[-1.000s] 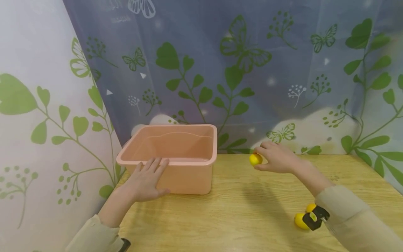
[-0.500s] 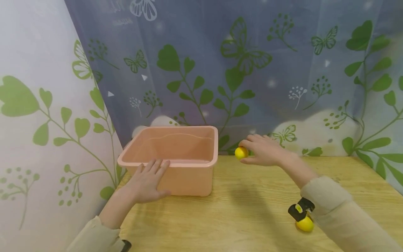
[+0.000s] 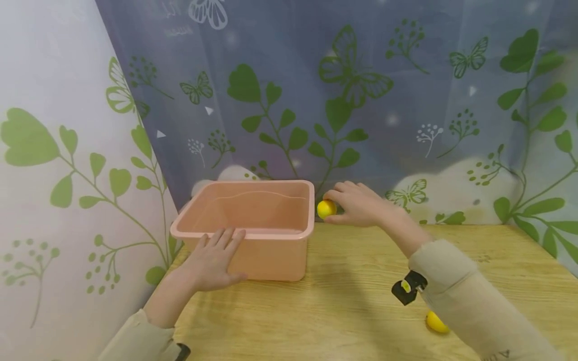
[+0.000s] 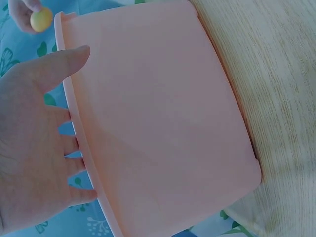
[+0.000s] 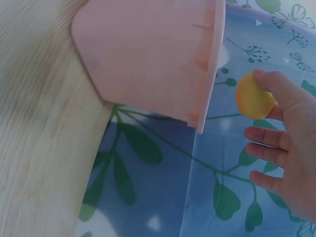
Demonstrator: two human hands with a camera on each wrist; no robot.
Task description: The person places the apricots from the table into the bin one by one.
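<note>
My right hand (image 3: 361, 203) pinches a yellow lemon (image 3: 326, 209) between thumb and index finger, in the air just right of the pink plastic tub (image 3: 271, 258). In the right wrist view the lemon (image 5: 253, 97) is beside the tub's rim (image 5: 212, 74), and the other fingers are spread apart from it. My left hand (image 3: 209, 265) rests on the tub's near rim with fairly straight fingers. In the left wrist view its fingertips (image 4: 74, 143) reach the rim and its thumb extends over the outer wall. The visible inside of the tub shows only bare pink walls.
A second yellow lemon (image 3: 436, 322) lies on the wooden table (image 3: 361, 311), partly covered by the right sleeve. A patterned cloth backdrop (image 3: 280, 90) stands close behind the tub, with a white patterned panel (image 3: 81, 200) at the left.
My right hand has carried the lemon leftward and slightly up, closer to the tub. The left hand stays on the rim. One of two table lemons has become hidden behind the right sleeve.
</note>
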